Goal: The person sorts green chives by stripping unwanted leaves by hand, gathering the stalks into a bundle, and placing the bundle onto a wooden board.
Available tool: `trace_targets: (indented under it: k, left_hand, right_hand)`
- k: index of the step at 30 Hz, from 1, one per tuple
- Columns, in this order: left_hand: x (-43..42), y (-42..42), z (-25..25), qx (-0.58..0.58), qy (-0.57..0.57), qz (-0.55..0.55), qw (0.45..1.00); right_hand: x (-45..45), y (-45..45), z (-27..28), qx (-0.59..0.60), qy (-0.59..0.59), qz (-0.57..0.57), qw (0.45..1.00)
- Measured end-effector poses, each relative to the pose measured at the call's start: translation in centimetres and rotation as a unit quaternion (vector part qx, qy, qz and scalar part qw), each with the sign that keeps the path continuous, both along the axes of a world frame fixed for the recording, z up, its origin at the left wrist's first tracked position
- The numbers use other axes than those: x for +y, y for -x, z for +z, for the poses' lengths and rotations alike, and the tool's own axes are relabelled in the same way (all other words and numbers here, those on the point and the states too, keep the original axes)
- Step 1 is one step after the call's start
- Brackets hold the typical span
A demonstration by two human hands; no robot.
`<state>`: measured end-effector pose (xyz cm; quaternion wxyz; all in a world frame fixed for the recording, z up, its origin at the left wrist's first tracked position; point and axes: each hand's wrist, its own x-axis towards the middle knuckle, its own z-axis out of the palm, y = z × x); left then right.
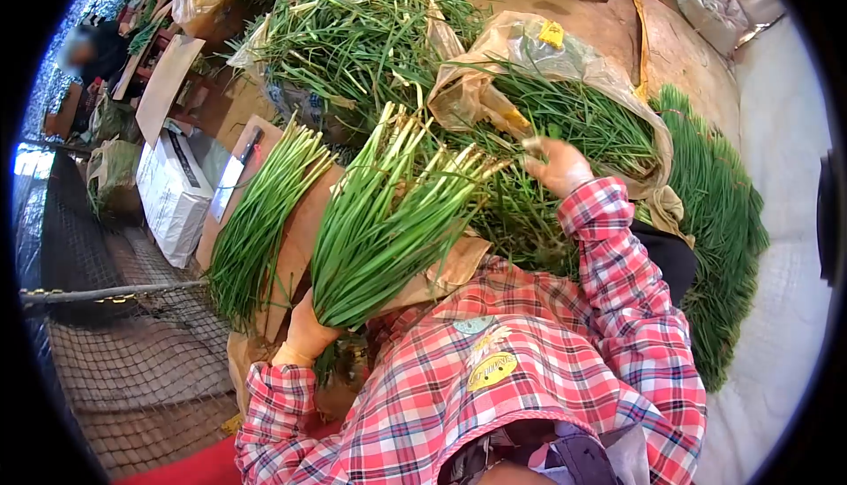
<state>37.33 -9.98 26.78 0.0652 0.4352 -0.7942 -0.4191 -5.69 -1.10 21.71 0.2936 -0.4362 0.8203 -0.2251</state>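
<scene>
My left hand (309, 333) is wrapped round the leafy lower end of a large bunch of garlic chives (379, 229). The pale stem ends of that bunch fan out away from me. To its left, another bunch of chives (265, 212) lies on a brown board (300, 260). My right hand (561, 167) is raised to the right of the held bunch, near its stem ends. Its thumb and fingers are pinched together; whatever they hold is too small to name. Loose leaves (520, 220) lie below that hand.
A big heap of chives (353, 35) stands ahead, beside an open plastic bag (481, 88) holding more. Neat bunches (706, 220) are stacked along the right. A knife (251, 145) lies left, by a white box (172, 190). Another person (101, 48) sits far left.
</scene>
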Motion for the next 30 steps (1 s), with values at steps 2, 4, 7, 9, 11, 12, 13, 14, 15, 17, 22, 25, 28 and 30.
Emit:
trace_targets:
  k: [2,4,7,9,11,12,13,14,15,17,22,25,28,30]
  left_hand:
    - [-0.1,-0.1,0.2,-0.005,0.003,-0.003,1.000]
    - [-0.1,0.5,0.7,0.004,0.002,-0.002,1.000]
    - [-0.5,0.4,0.4,0.005,-0.005,0.007,1.000]
    - [-0.7,0.0,0.3,0.013,-0.020,0.006,1.000]
    - [-0.6,-0.5,0.1,0.031,-0.052,0.011,0.998]
    - [-0.7,-0.4,0.1,0.032,-0.054,0.009,0.998]
    - [-0.7,-0.2,0.4,0.019,-0.045,0.003,0.999]
    - [-0.8,0.1,0.7,0.009,-0.033,-0.001,0.999]
    - [-0.8,0.8,1.5,-0.007,-0.015,-0.013,1.000]
    - [-0.9,0.7,1.2,-0.003,0.003,-0.022,1.000]
    - [-0.7,1.9,2.7,-0.068,0.074,-0.041,0.994]
    - [-0.6,2.0,4.2,-0.063,0.085,-0.047,0.993]
    - [-0.8,1.1,3.8,-0.032,0.068,-0.036,0.997]
    - [-0.8,1.0,4.1,-0.030,0.063,-0.025,0.997]
  right_hand:
    - [-2.0,-1.7,2.3,0.118,0.122,0.080,0.982]
    - [-4.4,-5.2,1.9,0.162,0.104,0.194,0.962]
    - [-6.8,-7.1,-0.6,0.055,-0.061,0.266,0.961]
    - [-6.5,-4.8,-3.8,-0.024,0.018,0.139,0.990]
    - [-5.8,-0.7,-4.8,-0.154,0.083,-0.118,0.977]
    - [-5.6,0.6,-3.1,-0.235,0.054,-0.288,0.927]
    - [-5.1,3.5,-3.7,-0.117,0.008,-0.215,0.969]
    - [-4.9,5.8,-4.1,0.005,-0.035,-0.136,0.990]
    - [-5.0,4.2,0.2,-0.123,-0.092,-0.109,0.982]
    - [-5.4,-0.3,3.6,0.082,-0.063,0.146,0.984]
    - [-8.7,-10.6,0.9,-0.140,-0.114,0.229,0.956]
    - [-8.9,-10.0,1.1,-0.442,-0.001,-0.165,0.882]
    - [-7.0,-3.9,-0.4,-0.716,0.247,-0.268,0.596]
    - [-5.1,1.9,0.4,-0.691,0.390,-0.365,0.487]
